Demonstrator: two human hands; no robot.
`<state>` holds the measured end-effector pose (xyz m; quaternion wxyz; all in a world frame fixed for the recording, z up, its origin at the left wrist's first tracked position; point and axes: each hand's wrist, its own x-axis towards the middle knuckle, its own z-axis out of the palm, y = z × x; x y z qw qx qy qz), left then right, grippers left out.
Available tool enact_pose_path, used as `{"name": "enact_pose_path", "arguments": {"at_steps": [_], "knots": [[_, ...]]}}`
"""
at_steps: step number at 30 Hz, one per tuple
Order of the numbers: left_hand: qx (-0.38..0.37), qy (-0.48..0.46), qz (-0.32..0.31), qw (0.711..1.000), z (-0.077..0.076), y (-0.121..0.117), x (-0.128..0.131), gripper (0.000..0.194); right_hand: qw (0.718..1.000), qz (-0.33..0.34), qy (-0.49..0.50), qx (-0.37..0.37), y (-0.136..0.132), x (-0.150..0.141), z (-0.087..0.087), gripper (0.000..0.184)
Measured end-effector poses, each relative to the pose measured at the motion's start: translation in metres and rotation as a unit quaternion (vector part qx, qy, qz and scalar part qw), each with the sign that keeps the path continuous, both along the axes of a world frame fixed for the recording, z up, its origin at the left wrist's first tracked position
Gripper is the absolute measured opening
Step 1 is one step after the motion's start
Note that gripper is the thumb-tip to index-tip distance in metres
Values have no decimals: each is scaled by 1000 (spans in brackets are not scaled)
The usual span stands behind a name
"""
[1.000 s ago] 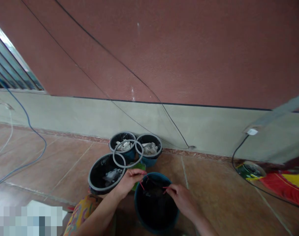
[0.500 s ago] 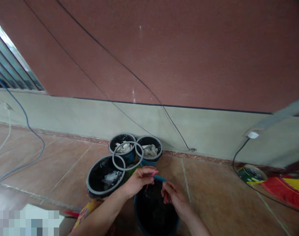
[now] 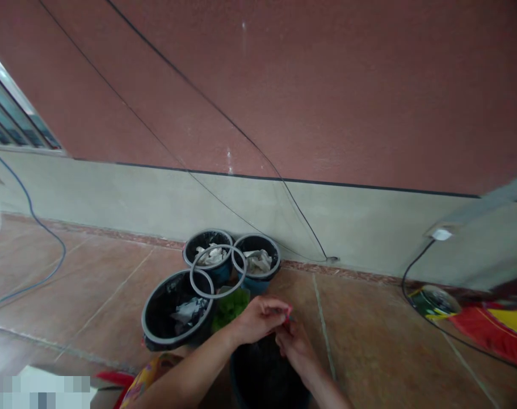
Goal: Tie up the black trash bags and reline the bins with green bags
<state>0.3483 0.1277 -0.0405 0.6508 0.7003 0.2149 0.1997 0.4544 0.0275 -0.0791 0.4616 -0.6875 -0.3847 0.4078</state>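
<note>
Head view. Left hand is mostly closed, fingers curled to the right, tips at a small pink-red strip. Right hand is also closed up, fingers raised to the same strip from below. Both seem to pinch it, hands touching there; the strip is too small to make out its shape. Both hands sit above a dark round bucket, whose inside is black and partly hidden by the forearms.

Just beyond the left hand is a crinkled green mass, kind unclear. Behind it are three black-lined pots on the tile floor: front-left pot, back-left pot, back-right pot. Each holds crumpled white material. A grey ring lies across their rims.

Yellow patterned fabric shows at lower left. Blue cable runs along the floor at left. At right, a round dish sits beside a red-and-yellow cloth, below a wall socket.
</note>
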Motion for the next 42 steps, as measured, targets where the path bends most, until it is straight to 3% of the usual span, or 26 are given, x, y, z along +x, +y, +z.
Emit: {"name": "enact_pose_path", "arguments": {"at_steps": [2, 3, 7, 8, 12, 15, 17, 19, 21, 23, 25, 28, 32, 34, 36, 38, 42], "knots": [[25, 49, 64, 996, -13, 4, -3, 29, 999, -20, 39, -24, -2, 6, 1, 56], [40, 75, 60, 995, -19, 4, -4, 30, 998, -23, 50, -27, -3, 10, 2, 57], [98, 94, -147, 980, -30, -5, -2, 24, 997, -13, 70, -26, -7, 20, 7, 59], [105, 98, -161, 976, -32, -8, 0, 22, 997, -17, 76, -28, -7, 22, 8, 59], [73, 163, -37, 983, -51, -14, 9, 27, 991, -79, 107, -17, -9, 39, 7, 58], [-63, 151, 60, 985, -68, -8, 12, 35, 981, -151, 122, -28, -13, 56, 8, 56], [-153, 133, 130, 971, -75, -3, 12, 37, 977, -171, 116, -43, -17, 63, 12, 54], [-201, 125, 162, 958, -76, 0, 12, 36, 983, -131, 121, -41, -19, 64, 21, 52], [-205, 126, 139, 961, -74, -2, 14, 32, 989, -35, 140, -24, -19, 57, 32, 49], [-188, 110, 65, 974, -71, -7, 17, 29, 986, 56, 155, -6, -16, 46, 42, 47], [-173, 85, -28, 981, -69, -14, 19, 24, 982, 102, 161, 12, -12, 36, 50, 44], [-151, 72, -119, 979, -66, -23, 16, 18, 974, 94, 205, 23, -2, 30, 48, 41], [-151, 57, -163, 973, -56, -27, 8, 18, 957, -58, 281, 44, 8, 37, 27, 42], [-153, 61, -169, 972, -52, -26, 6, 28, 948, -143, 281, 38, 8, 45, 15, 46], [-141, 81, -148, 976, -53, -25, 6, 43, 953, -180, 245, -3, 5, 50, 7, 54], [-133, 105, -108, 980, -56, -23, 8, 52, 967, -159, 187, -64, -2, 51, 4, 60], [-152, 138, -52, 977, -60, -17, 11, 51, 983, 15, 64, -171, -13, 38, 4, 47]]}}
